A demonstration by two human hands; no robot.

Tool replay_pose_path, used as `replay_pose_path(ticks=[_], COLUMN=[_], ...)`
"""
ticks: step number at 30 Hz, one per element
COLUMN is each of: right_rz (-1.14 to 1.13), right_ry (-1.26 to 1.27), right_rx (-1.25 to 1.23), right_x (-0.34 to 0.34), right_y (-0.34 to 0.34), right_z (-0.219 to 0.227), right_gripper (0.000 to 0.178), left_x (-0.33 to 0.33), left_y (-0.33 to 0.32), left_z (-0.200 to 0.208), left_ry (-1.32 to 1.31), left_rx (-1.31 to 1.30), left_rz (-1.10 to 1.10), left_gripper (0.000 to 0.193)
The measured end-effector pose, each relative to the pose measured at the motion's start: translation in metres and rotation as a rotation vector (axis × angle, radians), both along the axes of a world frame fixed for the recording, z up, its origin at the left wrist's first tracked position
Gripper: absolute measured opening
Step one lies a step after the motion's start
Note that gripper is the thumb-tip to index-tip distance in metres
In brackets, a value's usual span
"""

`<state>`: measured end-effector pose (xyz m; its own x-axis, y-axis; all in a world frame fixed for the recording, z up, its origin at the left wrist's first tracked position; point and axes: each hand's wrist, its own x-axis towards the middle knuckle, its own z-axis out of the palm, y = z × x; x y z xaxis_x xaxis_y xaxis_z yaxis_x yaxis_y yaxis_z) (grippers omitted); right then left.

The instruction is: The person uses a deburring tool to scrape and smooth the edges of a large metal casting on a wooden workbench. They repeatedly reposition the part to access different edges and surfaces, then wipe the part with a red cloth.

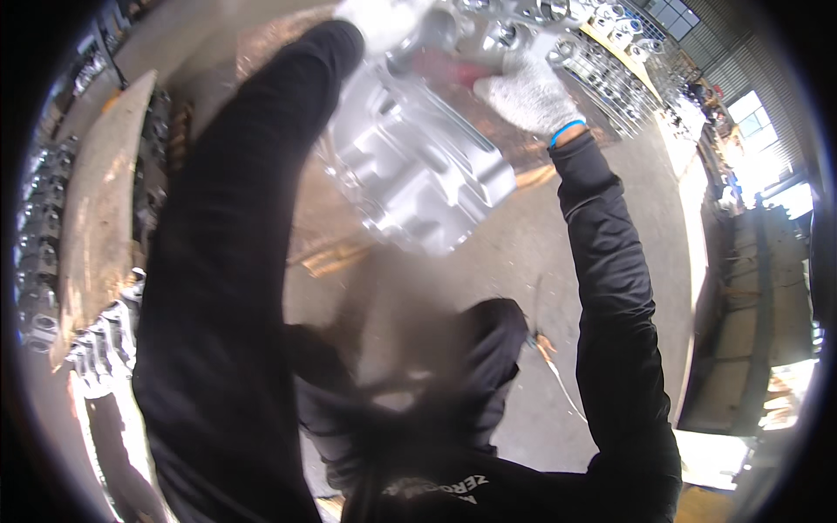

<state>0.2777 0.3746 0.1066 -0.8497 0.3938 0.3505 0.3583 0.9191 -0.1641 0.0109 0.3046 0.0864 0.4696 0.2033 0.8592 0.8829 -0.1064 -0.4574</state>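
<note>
A large silvery metal casting, ribbed and hollowed, lies on a brown board ahead of me. My left hand, in a white glove, is at its far left end. Glare and blur hide those fingers, so whether it grips cannot be told. My right hand wears a grey-white knit glove with a blue cuff edge. Its fingers are closed around a red, blurred tool over the casting's far edge. The tool's exact kind is not clear.
Many metal castings stand in rows at the far right. A wooden board rises at left beside more castings. Below my right sleeve, a thin pale cable crosses the grey floor. Dark panels stand at right.
</note>
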Motion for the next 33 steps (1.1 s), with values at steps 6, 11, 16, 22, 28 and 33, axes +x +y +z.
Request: replay_pose_path(ticks=[6,11,16,22,28,33], right_rz=[-0.116,-0.113,0.057,-0.301,-0.185,-0.029], right_ry=[0.056,-0.065,0.181,0.497,0.548,0.759], right_rx=[0.037,-0.229,-0.781,-1.194,-1.297,-1.042], right_x=[-0.008,0.054,0.157,0.144,0.136,0.12], right_y=[-0.046,-0.042,-0.048,-0.075,-0.087,-0.191], right_z=[-0.014,-0.029,-0.047,-0.109,-0.138,-0.163], right_gripper=[0.044,0.048,0.056,0.053,0.047,0.044], left_x=[0.024,0.038,0.041,0.063,0.09,0.101], left_y=[-0.026,-0.04,-0.043,-0.045,-0.055,-0.08], left_z=[0.028,0.035,0.037,0.045,0.06,0.057], left_ry=[-0.779,-0.799,-0.814,-1.009,-1.144,-1.212], left_rx=[-0.655,-0.685,-0.699,-0.681,-0.631,-0.668], left_rz=[-0.052,-0.058,-0.028,0.113,0.184,-0.057], left_gripper=[0.06,0.049,0.048,0.074,0.08,0.064])
